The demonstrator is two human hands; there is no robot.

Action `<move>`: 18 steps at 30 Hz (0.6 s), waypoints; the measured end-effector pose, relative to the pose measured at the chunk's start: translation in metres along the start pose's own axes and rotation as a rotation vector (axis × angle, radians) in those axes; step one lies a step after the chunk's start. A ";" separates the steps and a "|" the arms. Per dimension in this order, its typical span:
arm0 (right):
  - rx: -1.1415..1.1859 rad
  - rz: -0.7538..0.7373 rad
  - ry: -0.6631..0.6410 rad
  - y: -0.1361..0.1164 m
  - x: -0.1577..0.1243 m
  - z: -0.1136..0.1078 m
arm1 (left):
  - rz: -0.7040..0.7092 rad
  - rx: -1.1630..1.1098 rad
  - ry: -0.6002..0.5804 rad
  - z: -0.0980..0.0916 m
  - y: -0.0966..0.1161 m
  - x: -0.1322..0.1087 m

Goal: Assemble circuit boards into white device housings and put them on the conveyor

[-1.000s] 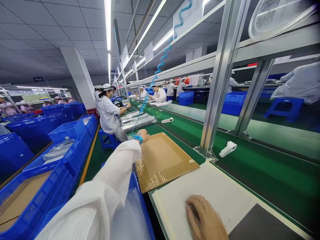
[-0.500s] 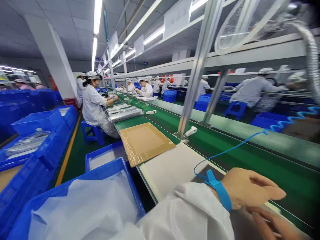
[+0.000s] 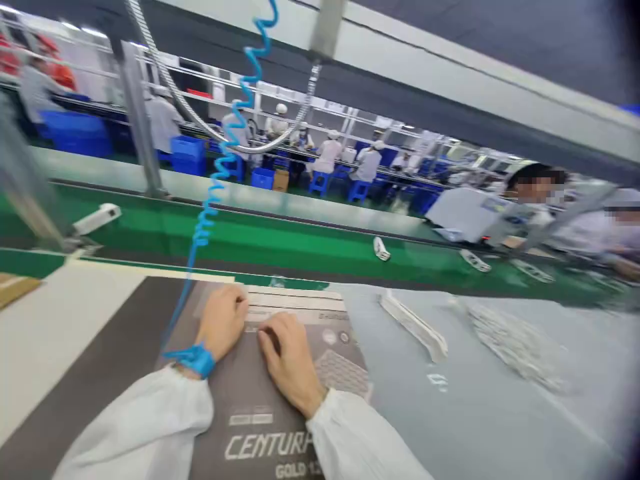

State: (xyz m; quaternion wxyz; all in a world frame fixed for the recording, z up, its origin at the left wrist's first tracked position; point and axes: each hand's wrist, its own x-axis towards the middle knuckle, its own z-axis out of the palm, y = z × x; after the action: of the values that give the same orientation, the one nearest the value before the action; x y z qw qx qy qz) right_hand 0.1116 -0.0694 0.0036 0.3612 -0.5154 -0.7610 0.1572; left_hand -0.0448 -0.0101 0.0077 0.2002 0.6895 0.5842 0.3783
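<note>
Both my hands rest on a flat dark grey printed box (image 3: 260, 413) with white lettering, lying on the bench in front of me. My left hand (image 3: 223, 321) has its fingers curled down at the box's far edge; a blue wrist strap (image 3: 197, 359) with a coiled blue cord (image 3: 220, 167) runs up from that wrist. My right hand (image 3: 287, 357) lies beside it, fingers bent and pressing on the box top. Whether either hand grips the edge is not clear.
A green conveyor belt (image 3: 280, 243) runs behind the bench with small white parts (image 3: 381, 249) on it. A grey mat (image 3: 475, 387) with white parts (image 3: 415, 325) lies to the right. A white board (image 3: 55, 327) lies left. Other workers sit across and at right.
The view swung from the left aisle and crates round to the bench ahead. My left hand came off the brown wrapped panel and joined my right hand on the dark box.
</note>
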 end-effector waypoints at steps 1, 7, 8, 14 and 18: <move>0.012 0.039 0.022 0.001 -0.002 -0.005 | 0.055 0.066 -0.001 0.001 -0.004 0.001; -0.102 0.128 0.197 0.050 -0.018 -0.084 | 0.078 0.245 -0.025 -0.004 -0.012 0.001; -0.157 0.134 0.223 0.067 -0.017 -0.104 | 0.084 0.248 -0.028 -0.004 -0.012 0.002; -0.448 0.411 0.173 0.172 0.022 -0.219 | 0.099 0.248 -0.007 0.004 -0.011 -0.001; -0.542 0.622 0.153 0.217 0.079 -0.244 | 0.037 0.253 -0.006 0.006 -0.002 -0.006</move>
State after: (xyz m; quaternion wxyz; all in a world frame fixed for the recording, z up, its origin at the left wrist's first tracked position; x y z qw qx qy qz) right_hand 0.4145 0.0604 0.0692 0.2034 -0.8073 -0.5538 0.0138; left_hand -0.0416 -0.0138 0.0004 0.1065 0.7210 0.6139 0.3032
